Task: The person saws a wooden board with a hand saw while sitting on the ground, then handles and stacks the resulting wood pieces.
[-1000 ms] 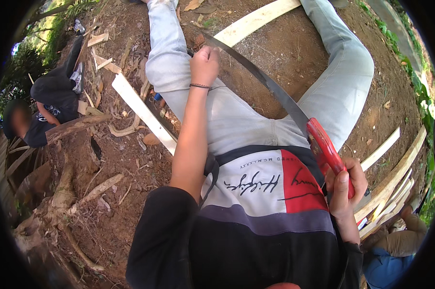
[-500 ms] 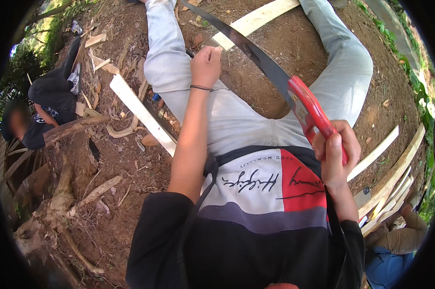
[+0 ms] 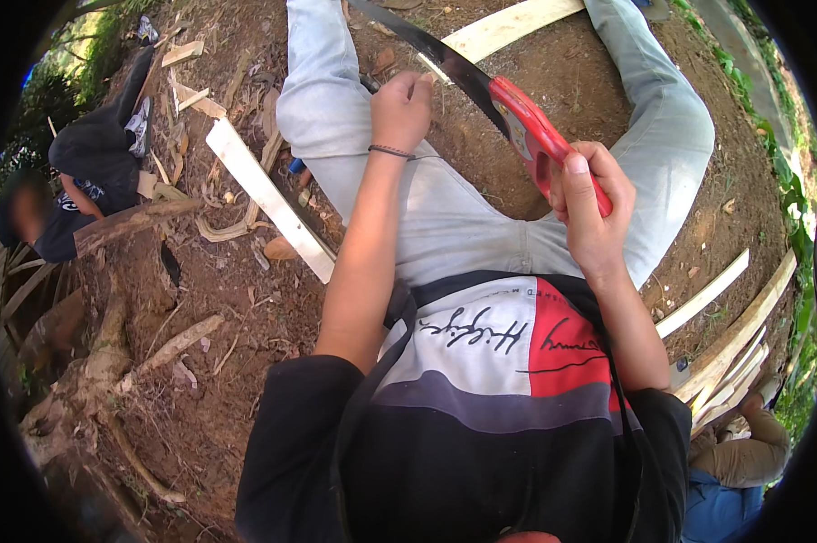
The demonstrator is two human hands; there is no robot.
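Note:
My right hand (image 3: 594,195) is wrapped round the red handle of a handsaw (image 3: 540,127). Its dark toothed blade slants away to the upper left, passing over a pale wooden board (image 3: 508,29) on the dirt between my legs. My left hand (image 3: 401,110) is closed beside my left knee, its thumb side close to the near end of that board. Whether those fingers grip the board or anything else is hidden. The blade's far tip runs toward the top edge of the picture.
A long pale plank (image 3: 268,201) lies left of my leg, near a tree stump with roots (image 3: 110,353). Several wooden strips (image 3: 734,348) lie at the right. One person (image 3: 92,181) sits at the far left; another (image 3: 730,471) is at the lower right.
My right hand and the handsaw have moved forward and left, bringing the blade lower over the board. The left hand has shifted slightly right in the picture and remains closed.

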